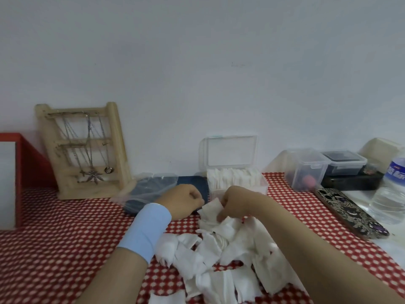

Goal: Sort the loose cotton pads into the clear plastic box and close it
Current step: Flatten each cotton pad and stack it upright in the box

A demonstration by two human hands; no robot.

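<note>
Pads are lying everywhere in the head view, and that is telling the story of this job: a big loose heap of cotton pads (pixel 219 255) is sprawling across the red dotted tablecloth (pixel 65 249) right in front of the person, spreading down to the bottom edge of the picture. Behind it, against the wall, the clear plastic box (pixel 236 183) is standing with its lid (pixel 230 150) tipped up and open, and a row of pads is already sitting upright inside, so some of the sorting is showing as done. Between heap and box, both hands are working on a small stack (pixel 211 208) of pads held just above the pile. The right hand (pixel 236 202) is curling round it, fingers and thumb gripping its right side. The left hand (pixel 184 201), with a pale blue wristband (pixel 146 229) below it, is bunching its fingers at the stack's left edge and looks to be pinching it there. By my reckoning we are sitting somewhere in the middle: far more pads are waiting on the cloth than are filling the box, this stack is not yet going in, and the lid is not yet coming down. Off to the right, a phone (pixel 350 212) and a water bottle (pixel 390 194) are lying well apart from the action.
</note>
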